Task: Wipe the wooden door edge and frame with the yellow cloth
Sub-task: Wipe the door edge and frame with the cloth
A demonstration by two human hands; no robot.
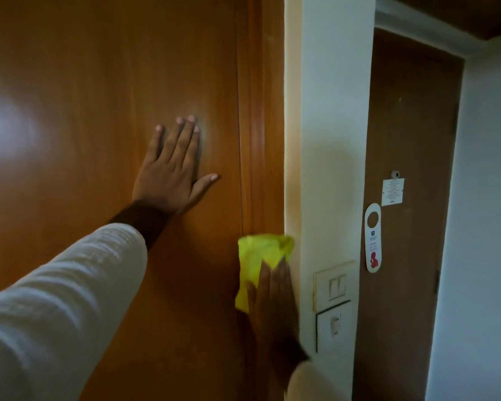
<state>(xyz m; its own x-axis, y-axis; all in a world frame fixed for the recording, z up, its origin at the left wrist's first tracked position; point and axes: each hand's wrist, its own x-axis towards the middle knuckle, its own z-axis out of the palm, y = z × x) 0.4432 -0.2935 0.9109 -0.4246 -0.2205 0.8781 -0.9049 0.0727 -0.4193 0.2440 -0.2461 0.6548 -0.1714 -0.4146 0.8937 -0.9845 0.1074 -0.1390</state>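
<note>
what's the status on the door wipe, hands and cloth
Left hand flat on door, empty. Right hand pressing yellow cloth against frame. Switch plate just right, nothing blocking.

Orange-brown wood-grain door (84,96), bright yellow cloth (258,256), cream ribbed sleeve (55,299), white wall (336,111), white-and-red door hanger (373,241), dark brown far door (411,125)

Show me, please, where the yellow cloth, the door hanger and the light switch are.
yellow cloth (259,251), head view, upper folded part above the fingers.
door hanger (373,241), head view, middle of the white card.
light switch (336,286), head view, upper rocker plate.
</note>
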